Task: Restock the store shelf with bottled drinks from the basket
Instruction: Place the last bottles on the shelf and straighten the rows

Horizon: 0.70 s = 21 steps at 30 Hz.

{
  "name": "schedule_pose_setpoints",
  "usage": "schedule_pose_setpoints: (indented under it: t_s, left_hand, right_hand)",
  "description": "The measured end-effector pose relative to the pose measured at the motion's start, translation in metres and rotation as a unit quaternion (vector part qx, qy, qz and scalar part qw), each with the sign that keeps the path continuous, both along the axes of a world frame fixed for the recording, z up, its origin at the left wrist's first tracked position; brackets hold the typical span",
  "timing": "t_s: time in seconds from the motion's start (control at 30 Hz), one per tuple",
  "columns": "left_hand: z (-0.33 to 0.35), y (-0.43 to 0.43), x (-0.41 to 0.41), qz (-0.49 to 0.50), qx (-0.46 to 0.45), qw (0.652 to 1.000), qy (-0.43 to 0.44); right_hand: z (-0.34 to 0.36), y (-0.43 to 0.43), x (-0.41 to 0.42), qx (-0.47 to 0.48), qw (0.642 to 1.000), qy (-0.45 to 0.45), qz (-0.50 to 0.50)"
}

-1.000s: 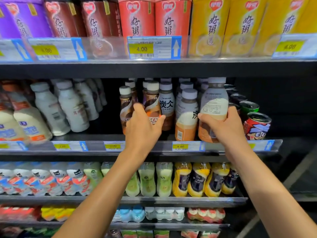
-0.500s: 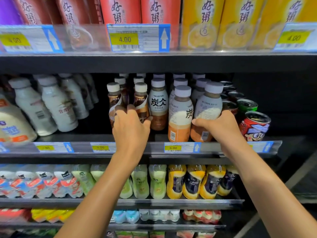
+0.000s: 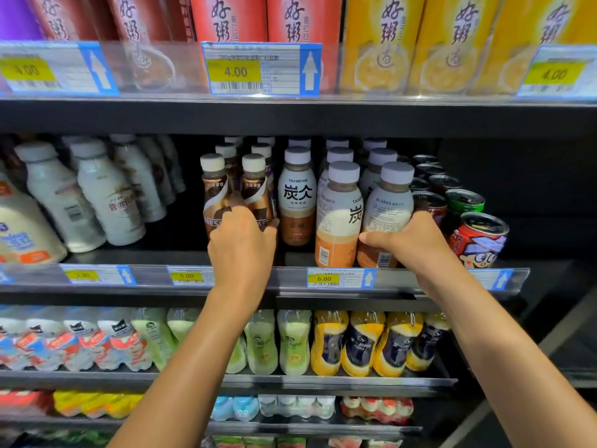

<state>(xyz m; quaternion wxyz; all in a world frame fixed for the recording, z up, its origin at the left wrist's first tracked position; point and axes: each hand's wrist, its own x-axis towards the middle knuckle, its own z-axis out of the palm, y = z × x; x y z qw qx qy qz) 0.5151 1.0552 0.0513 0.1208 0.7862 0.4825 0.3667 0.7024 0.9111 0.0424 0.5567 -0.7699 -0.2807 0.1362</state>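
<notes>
The left hand (image 3: 242, 250) grips a coffee bottle (image 3: 256, 192); the right hand (image 3: 416, 244) clasps a tea bottle (image 3: 387, 208) low: probably full, rigid, slick.

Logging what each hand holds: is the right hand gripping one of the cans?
No, the right hand grips a grey-capped bottle, and the cans stand to its right.

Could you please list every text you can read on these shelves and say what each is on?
"4.00": top price tag
"好粥": red can
"TANBING": white-label bottle
"5.00": middle-shelf tag
"6.00": neighbouring tag
"NES": brown bottle gripped by left hand
Back label of grey-capped bottle in right hand: too small.
</notes>
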Motion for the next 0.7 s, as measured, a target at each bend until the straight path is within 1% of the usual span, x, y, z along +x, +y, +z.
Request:
schedule_pose_setpoints:
  t_s: [0.27,0.4,0.47,0.53,0.57,0.6,0.7]
  left_hand:
    - [0.0,-0.001,-0.003,-0.017,-0.003,1.0,-0.024]
    - [0.001,-0.003,-0.009,-0.03,-0.003,0.997,-0.076]
    - [0.001,-0.007,-0.011,-0.044,0.029,0.993,-0.102]
    - [0.001,-0.012,-0.011,-0.081,0.078,0.987,-0.115]
    - [0.001,-0.015,-0.01,-0.112,0.085,0.983,-0.122]
    - [0.002,-0.02,-0.008,-0.147,0.076,0.977,-0.137]
    - [0.005,-0.039,0.0,-0.237,-0.002,0.952,-0.193]
  right_hand:
    - [0.0,-0.002,-0.001,-0.004,1.0,-0.016,0.008]
    - [0.007,-0.006,-0.005,-0.015,1.0,-0.01,0.021]
    - [0.015,-0.012,-0.009,-0.023,1.0,-0.002,0.021]
    - [0.023,-0.021,-0.014,-0.017,1.0,-0.003,0.016]
    - [0.028,-0.027,-0.016,-0.004,1.0,-0.012,0.014]
    - [0.031,-0.033,-0.016,0.015,1.0,-0.023,0.012]
    - [0.037,-0.05,-0.015,0.085,0.996,-0.042,-0.004]
